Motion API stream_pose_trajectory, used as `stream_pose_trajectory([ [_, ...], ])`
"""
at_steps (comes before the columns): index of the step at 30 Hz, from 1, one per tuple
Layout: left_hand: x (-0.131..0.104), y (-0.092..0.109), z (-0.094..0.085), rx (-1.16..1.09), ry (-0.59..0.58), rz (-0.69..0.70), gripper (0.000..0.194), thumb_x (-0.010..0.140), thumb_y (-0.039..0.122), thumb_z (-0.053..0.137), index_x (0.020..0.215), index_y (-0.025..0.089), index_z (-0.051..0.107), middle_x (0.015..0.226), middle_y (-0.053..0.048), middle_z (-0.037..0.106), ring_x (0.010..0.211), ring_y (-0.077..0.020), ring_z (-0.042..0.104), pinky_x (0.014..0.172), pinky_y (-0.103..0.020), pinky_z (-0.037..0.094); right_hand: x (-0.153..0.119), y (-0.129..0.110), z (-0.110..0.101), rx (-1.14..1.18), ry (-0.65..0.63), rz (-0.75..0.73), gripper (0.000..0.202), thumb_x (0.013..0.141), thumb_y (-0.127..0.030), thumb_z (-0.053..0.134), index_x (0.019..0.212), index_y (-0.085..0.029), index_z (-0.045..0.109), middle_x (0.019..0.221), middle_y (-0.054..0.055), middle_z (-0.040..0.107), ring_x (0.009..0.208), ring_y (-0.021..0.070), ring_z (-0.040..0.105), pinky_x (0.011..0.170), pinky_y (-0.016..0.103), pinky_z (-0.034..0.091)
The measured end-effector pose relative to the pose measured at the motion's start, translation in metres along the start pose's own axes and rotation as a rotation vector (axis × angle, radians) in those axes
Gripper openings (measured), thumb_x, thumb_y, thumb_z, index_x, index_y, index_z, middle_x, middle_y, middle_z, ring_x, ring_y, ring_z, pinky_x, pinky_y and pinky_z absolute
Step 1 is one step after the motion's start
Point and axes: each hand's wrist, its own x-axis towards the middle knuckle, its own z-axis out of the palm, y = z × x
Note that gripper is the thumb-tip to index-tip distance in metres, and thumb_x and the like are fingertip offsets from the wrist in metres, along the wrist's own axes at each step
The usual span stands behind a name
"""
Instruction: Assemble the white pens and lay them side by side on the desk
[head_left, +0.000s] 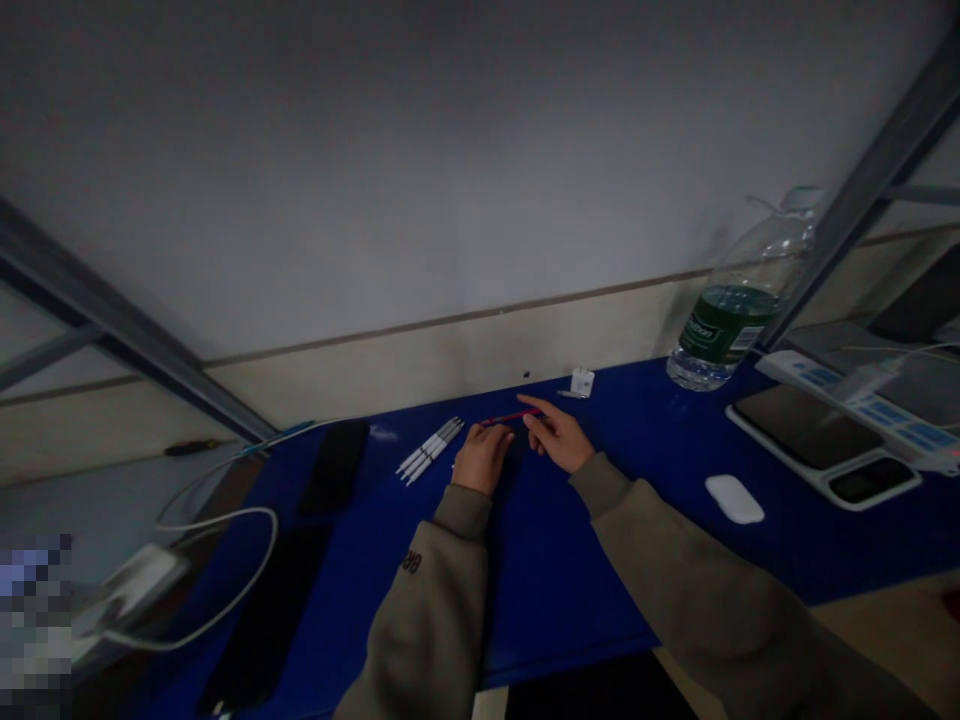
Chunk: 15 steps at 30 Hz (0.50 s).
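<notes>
A thin red stick-like item [519,413] lies across the space between my two hands, near the back of the blue table [547,560]. My left hand [484,455] has its fingers bent together at the item's left end; a small white tip shows at its left side, and what the fingers hold is hidden. My right hand [555,432] touches or nearly touches the red item's right end, its index finger stretched out and the other fingers curled. Several white pens [431,450] with dark tips lie side by side just left of my left hand.
A white charger plug [582,382] sits by the wall. To the right are a large water bottle [724,320], a white oval case [735,499], a scale-like device [817,440] and a power strip [900,420]. Dark phones [334,467] and a white cable [225,515] are at left.
</notes>
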Motion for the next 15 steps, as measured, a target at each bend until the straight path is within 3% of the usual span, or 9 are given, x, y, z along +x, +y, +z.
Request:
stream_pose_trajectory([
  [7,-0.001,0.002,0.005,-0.014,-0.012,0.05,0.027,0.094,0.034,0.037,0.096,0.021,0.06,0.091,-0.004,0.063,0.094,-0.0176,0.05,0.079,-0.028,0.044,0.003,0.009,0.003,-0.061,0.019,0.022,0.046,0.086,-0.05,0.043,0.111,-0.015,0.063,0.054,-0.002,0.052,0.046,0.01,0.046,0.045,0.022,0.037],
  [11,-0.001,0.002,0.006,-0.004,-0.001,0.054,0.027,0.094,0.036,0.037,0.097,0.021,0.06,0.09,-0.004,0.064,0.093,-0.018,0.051,0.077,-0.028,0.045,0.005,0.01,0.001,-0.001,0.055,0.026,0.044,0.086,-0.046,0.045,0.109,-0.013,0.063,0.053,-0.003,0.047,0.048,0.0093,0.043,0.046,0.022,0.034],
  [15,0.0,-0.004,0.004,0.003,0.024,-0.002,0.03,0.094,0.034,0.035,0.09,0.02,0.061,0.086,-0.005,0.064,0.086,-0.018,0.054,0.075,-0.03,0.044,0.01,0.016,-0.004,0.075,0.125,0.044,0.042,0.083,-0.04,0.049,0.113,-0.014,0.062,0.059,-0.002,0.051,0.053,0.0098,0.046,0.05,0.023,0.037],
])
